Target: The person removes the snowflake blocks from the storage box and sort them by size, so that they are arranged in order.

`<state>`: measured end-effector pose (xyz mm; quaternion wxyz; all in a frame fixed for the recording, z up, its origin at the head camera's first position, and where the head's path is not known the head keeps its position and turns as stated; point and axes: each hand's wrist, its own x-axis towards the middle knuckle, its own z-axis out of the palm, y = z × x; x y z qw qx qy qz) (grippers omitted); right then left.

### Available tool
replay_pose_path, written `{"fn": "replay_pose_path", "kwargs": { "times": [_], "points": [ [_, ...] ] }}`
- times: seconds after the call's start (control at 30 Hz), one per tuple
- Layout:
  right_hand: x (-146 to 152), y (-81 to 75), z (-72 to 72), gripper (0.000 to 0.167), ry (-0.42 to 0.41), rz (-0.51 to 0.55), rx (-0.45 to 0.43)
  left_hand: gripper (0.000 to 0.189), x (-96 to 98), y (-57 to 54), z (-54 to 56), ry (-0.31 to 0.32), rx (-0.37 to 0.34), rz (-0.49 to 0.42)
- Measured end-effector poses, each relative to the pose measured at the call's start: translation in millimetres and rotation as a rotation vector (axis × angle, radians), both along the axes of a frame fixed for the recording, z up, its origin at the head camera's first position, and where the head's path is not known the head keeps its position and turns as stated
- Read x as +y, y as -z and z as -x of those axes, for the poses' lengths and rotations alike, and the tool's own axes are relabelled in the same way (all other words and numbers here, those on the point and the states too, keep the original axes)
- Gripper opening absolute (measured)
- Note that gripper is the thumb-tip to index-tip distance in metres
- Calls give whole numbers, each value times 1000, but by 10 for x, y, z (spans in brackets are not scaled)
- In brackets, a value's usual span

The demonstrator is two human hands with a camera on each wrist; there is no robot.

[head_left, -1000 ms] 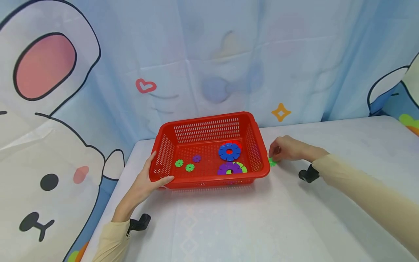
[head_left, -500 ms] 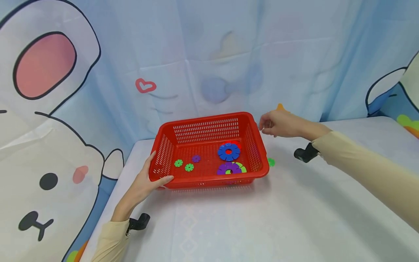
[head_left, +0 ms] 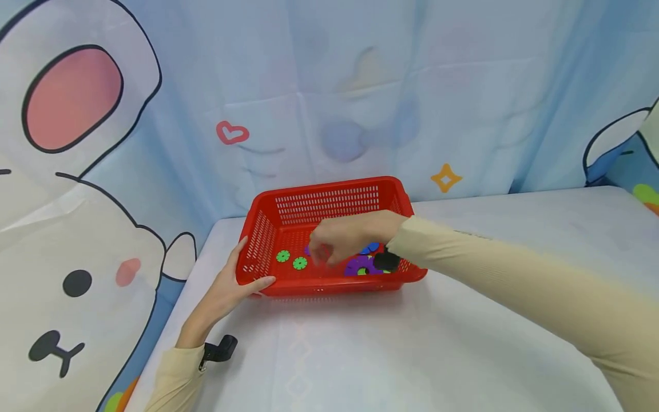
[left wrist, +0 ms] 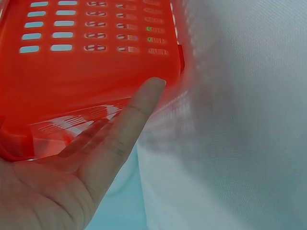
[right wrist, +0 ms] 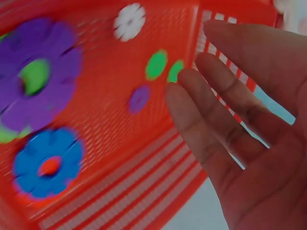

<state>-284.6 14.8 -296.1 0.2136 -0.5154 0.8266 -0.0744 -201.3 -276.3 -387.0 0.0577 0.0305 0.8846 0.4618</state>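
Observation:
A red plastic basket (head_left: 329,189) with slotted walls stands on the white-covered table. At its left front corner my left hand (head_left: 223,294) grips it, thumb along the front rim and fingers at the left side. Over the inside hangs my right hand (head_left: 345,237), fingers apart and holding nothing. The right wrist view, slightly blurred, shows a white flower-shaped disc (right wrist: 129,21) inside the basket. Near it are small green discs (right wrist: 156,64) and a small purple disc (right wrist: 139,98). Larger purple (right wrist: 55,98) and blue (right wrist: 69,158) flower discs lie at the other end.
Behind the table hangs a pale blue printed curtain (head_left: 360,103). The white table surface (head_left: 360,355) extends in front of the basket and to its right. The right sleeve (head_left: 479,263) crosses the basket's right rim and hides the spot beside it.
My right hand has moved from beside the basket, up and left over its rim, to above the inside, and its fingers have parted. The left hand and basket stay in place.

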Motion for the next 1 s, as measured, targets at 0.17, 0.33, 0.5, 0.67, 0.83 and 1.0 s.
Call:
{"fn": "replay_pose_path", "kwargs": {
  "times": [0.17, 0.33, 0.5, 0.67, 0.83, 1.0],
  "points": [
    [-384, 101, 12, 10, -105, -87, 29, 112, 18, -8, -16, 4, -10, -26],
    [-528, 204, 75, 18, -112, -190, 45, 112, 61, -15, -31, 11, -12, -42],
    [-567, 292, 100, 21, -54, -234, 26, 112, 96, -31, -45, 7, -9, -23],
    [-552, 398, 113, 21, -8, -268, -20, 112, 116, -43, -48, 11, -13, -33],
    [-509, 514, 128, 11, 10, -277, -55, 111, 115, -43, -64, 4, -8, -30],
    [-459, 588, 147, 16, 0, -213, -77, 111, 122, -50, -63, 10, -8, -23]
  ]
}}
